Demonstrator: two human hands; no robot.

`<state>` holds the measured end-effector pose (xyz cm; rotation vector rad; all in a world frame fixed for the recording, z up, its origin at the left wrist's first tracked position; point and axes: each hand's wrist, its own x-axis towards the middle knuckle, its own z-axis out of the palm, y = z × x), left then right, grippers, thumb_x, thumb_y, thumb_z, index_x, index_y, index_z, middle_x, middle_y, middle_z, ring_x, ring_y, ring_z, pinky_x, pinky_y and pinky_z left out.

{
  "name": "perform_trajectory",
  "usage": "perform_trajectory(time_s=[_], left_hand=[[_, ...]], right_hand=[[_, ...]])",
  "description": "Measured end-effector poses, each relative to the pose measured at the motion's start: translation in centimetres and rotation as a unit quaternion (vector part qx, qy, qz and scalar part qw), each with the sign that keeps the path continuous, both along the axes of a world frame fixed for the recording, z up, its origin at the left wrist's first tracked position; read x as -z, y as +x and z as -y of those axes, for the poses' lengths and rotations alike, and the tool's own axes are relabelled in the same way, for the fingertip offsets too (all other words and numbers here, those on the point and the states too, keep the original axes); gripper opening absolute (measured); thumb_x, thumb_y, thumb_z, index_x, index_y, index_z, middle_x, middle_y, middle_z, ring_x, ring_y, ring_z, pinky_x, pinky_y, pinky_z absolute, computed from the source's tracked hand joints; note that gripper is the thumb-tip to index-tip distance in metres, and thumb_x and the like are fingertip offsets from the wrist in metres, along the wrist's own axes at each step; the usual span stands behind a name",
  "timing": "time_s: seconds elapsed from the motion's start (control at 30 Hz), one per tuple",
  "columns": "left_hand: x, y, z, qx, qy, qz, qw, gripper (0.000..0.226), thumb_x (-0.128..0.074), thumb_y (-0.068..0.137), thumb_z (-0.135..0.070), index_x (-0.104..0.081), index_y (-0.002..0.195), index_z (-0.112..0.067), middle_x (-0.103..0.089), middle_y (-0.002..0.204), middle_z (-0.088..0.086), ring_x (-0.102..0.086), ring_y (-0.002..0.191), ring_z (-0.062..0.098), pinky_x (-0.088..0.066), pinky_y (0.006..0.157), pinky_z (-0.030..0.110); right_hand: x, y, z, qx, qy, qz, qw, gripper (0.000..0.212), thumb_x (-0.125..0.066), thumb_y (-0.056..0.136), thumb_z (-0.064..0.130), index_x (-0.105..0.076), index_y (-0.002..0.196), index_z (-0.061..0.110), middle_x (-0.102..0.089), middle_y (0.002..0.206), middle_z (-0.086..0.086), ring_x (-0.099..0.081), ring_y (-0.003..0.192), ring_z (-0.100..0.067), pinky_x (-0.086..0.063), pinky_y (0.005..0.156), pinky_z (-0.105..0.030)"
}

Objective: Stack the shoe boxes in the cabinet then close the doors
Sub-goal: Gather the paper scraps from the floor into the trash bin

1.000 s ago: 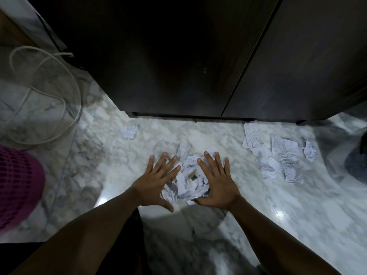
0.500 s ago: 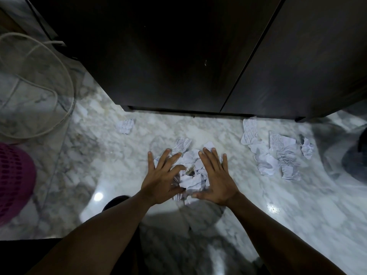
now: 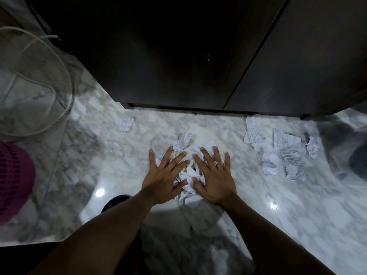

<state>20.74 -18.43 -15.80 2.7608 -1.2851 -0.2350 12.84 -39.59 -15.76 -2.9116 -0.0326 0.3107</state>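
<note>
The dark cabinet [image 3: 178, 56] fills the top of the view, both doors shut with a thin seam [image 3: 248, 60] between them. No shoe box is in sight. On the marble floor in front of it lies a small heap of crumpled paper scraps [image 3: 187, 175]. My left hand [image 3: 164, 175] and my right hand [image 3: 213, 177] lie flat on either side of the heap, fingers spread, palms down, pressing the scraps together between them. Neither hand has closed around anything.
More crumpled paper [image 3: 278, 153] is scattered to the right, and a single scrap [image 3: 125, 124] lies to the left near the cabinet base. A clear round basket with a white rim [image 3: 29, 80] and a magenta plastic basket [image 3: 14, 181] stand at the left. A dark object [image 3: 357, 161] sits at the right edge.
My hands have slid closer together, bunching the paper scraps into a tighter heap. The view has shifted slightly.
</note>
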Motion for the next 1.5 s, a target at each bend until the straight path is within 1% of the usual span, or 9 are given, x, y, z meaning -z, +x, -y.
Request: perform_trajectory(time_s=[0.2,0.5,0.63,0.73,0.8,0.97,1.1,1.27,1.5], left_hand=[[0.0,0.0,-0.1,-0.014,-0.025,-0.014,0.999,0.053,-0.045,0.095,-0.050,-0.052,0.140,-0.024,-0.042,0.155,-0.003,-0.019,0.152,0.024,-0.012,0.110,0.075],[0.2,0.0,-0.1,-0.020,-0.032,0.019,0.999,0.053,-0.040,0.100,-0.047,-0.048,0.145,-0.020,-0.052,0.147,0.001,-0.037,0.144,0.025,-0.016,0.110,0.072],[0.0,0.0,-0.1,-0.022,-0.038,0.012,0.999,0.046,-0.041,0.100,-0.046,-0.056,0.136,-0.022,-0.055,0.142,0.001,-0.039,0.142,0.024,-0.017,0.111,0.072],[-0.3,0.0,0.0,-0.030,-0.055,0.000,0.998,0.043,-0.045,0.099,-0.044,-0.059,0.133,-0.023,-0.049,0.148,0.002,-0.036,0.144,0.023,-0.015,0.111,0.072],[-0.4,0.0,0.1,-0.030,-0.050,-0.006,0.998,0.043,-0.043,0.099,-0.045,-0.059,0.134,-0.024,-0.044,0.153,-0.001,-0.034,0.146,0.022,-0.015,0.111,0.072],[-0.5,0.1,0.1,-0.029,-0.038,-0.017,0.999,0.046,-0.042,0.099,-0.043,-0.053,0.139,-0.023,-0.043,0.154,-0.003,-0.032,0.146,0.021,-0.015,0.111,0.072],[-0.6,0.2,0.3,-0.042,-0.026,-0.023,0.999,0.054,-0.044,0.098,-0.037,-0.038,0.150,-0.022,-0.036,0.158,0.000,-0.029,0.148,0.020,-0.014,0.112,0.071],[-0.8,0.1,0.3,-0.002,0.015,0.007,1.000,0.058,-0.045,0.095,-0.033,-0.036,0.152,-0.030,-0.032,0.160,0.002,-0.034,0.145,0.029,-0.016,0.108,0.075],[-1.2,0.2,0.4,0.010,0.061,0.015,0.998,0.061,-0.044,0.093,-0.038,-0.030,0.153,-0.040,-0.033,0.160,0.000,-0.033,0.144,0.032,-0.014,0.108,0.075]], right_hand=[[0.3,0.3,0.2,-0.017,0.001,0.005,1.000,0.076,-0.033,0.095,0.066,-0.028,0.157,0.023,-0.007,0.169,0.002,0.006,0.154,-0.036,-0.004,0.118,-0.068],[-0.3,0.2,0.3,-0.048,0.009,0.039,0.998,0.065,-0.039,0.093,0.046,-0.029,0.156,0.033,-0.051,0.145,-0.004,-0.028,0.148,-0.037,-0.009,0.112,-0.076],[-0.2,0.0,0.9,-0.090,0.012,0.016,0.996,0.072,-0.036,0.090,0.069,-0.032,0.154,0.035,-0.048,0.148,-0.005,-0.022,0.150,-0.038,-0.005,0.110,-0.078],[-0.5,0.2,1.1,-0.103,-0.003,-0.019,0.994,0.109,-0.024,0.069,0.100,-0.026,0.155,0.035,-0.031,0.161,-0.007,-0.007,0.154,-0.035,0.008,0.112,-0.076],[-0.6,0.3,0.8,-0.100,-0.012,-0.021,0.995,0.117,-0.027,0.062,0.103,-0.031,0.155,0.033,-0.018,0.166,-0.005,-0.004,0.155,-0.034,0.006,0.112,-0.076],[-0.4,0.4,0.3,-0.061,0.012,0.042,0.997,0.072,-0.046,0.085,0.079,-0.056,0.136,0.030,-0.044,0.155,0.002,-0.028,0.149,-0.030,-0.012,0.111,-0.074],[0.1,0.0,0.5,-0.024,0.049,0.103,0.993,0.040,-0.055,0.091,0.049,-0.062,0.124,0.026,-0.056,0.136,0.000,-0.044,0.136,-0.031,-0.019,0.115,-0.065],[0.5,-0.2,0.7,-0.017,0.081,0.117,0.990,0.046,-0.045,0.093,0.039,-0.052,0.134,0.019,-0.059,0.129,-0.006,-0.051,0.123,-0.031,-0.029,0.114,-0.058],[0.6,-0.5,0.4,0.010,0.139,0.150,0.979,0.068,-0.052,0.092,0.035,-0.026,0.153,0.016,-0.044,0.136,-0.015,-0.051,0.114,-0.035,-0.046,0.098,-0.046]])
